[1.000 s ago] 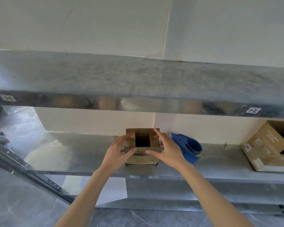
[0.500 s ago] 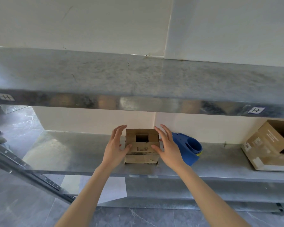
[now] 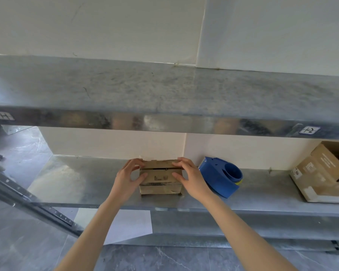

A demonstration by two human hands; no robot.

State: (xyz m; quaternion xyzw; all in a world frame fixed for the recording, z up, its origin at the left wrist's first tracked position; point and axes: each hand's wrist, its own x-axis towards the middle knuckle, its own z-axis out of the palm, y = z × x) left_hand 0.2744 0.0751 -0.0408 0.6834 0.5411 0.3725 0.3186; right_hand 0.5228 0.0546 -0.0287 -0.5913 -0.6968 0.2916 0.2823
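Cardboard hold: the left grip [image 3: 128, 178] and the right grip [image 3: 191, 178] clasp the small cardboard box [image 3: 160, 178] from its two sides, just below the middle of the frame.
Left side: the left grip is closed on the box, fingers curled over the far top flap at the left corner and thumb on the near flap.
Right side: the right grip is closed on it in mirror, fingers bent over the far flap at the right corner and thumb on the near flap.
Flaps: both lie folded down, with a thin dark slit between them; a printed label shows on the near one.
Place: the box stands upright on the lower shelf [image 3: 76, 178], near its front edge, at the centre of the frame.
Beside it: a blue tape dispenser [image 3: 219, 177] lies on the same shelf just right of the right grip; whether they touch I cannot tell.
Far right: a large carton [image 3: 319, 173] sits on that shelf at the right edge of the frame, well apart from the box.
Above: the upper shelf [image 3: 164, 90], grey metal, spans the middle of the frame, with a white tag [image 3: 4, 115] at the left of its front edge and another at the right.
Below: a white paper sheet [image 3: 131, 223] shows under the lower shelf, between the forearms.
Bottom: grey marbled floor [image 3: 18, 247].
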